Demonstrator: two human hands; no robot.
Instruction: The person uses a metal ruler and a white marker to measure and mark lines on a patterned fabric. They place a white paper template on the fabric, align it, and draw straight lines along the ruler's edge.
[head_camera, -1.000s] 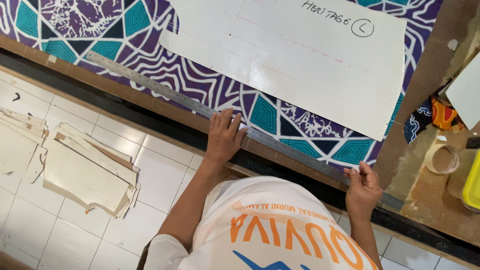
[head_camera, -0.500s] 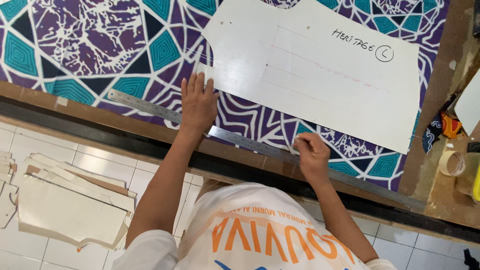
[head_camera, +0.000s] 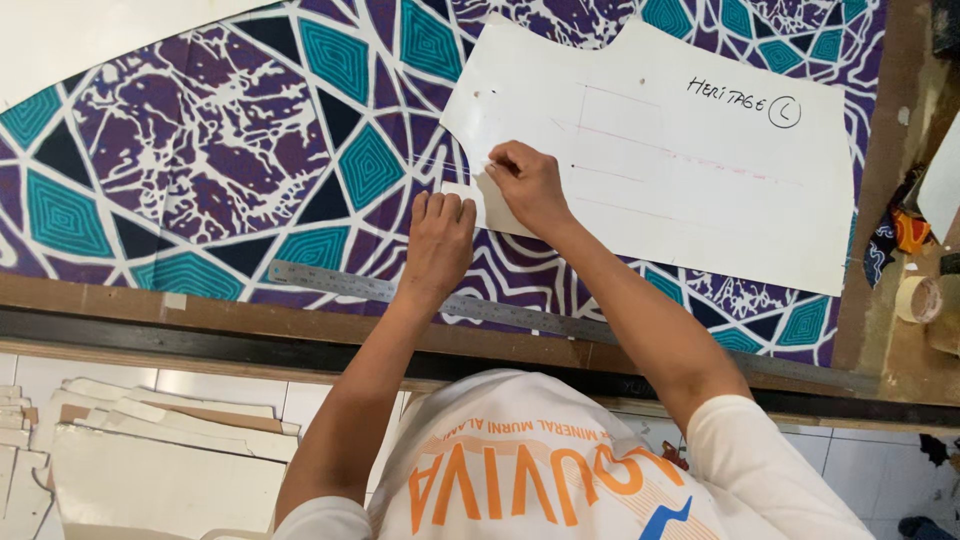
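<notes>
A white paper pattern (head_camera: 700, 170) with handwriting lies on purple and teal printed fabric (head_camera: 220, 170) spread over a wooden table (head_camera: 120, 315). My left hand (head_camera: 437, 243) rests flat on the fabric, its fingertips touching the pattern's lower left corner. My right hand (head_camera: 530, 185) sits on the pattern's left edge with thumb and fingers pinched on something small and pale, perhaps chalk. A long metal ruler (head_camera: 330, 282) lies on the fabric under my left wrist.
A roll of masking tape (head_camera: 915, 298) and coloured fabric scraps (head_camera: 895, 235) sit at the table's right end. Several card pattern pieces (head_camera: 150, 460) are stacked on the white tiled floor at lower left.
Both hands have left the ruler near the table's front edge and moved up to the pattern's lower left corner. The right hand is now pinched at the pattern's edge.
</notes>
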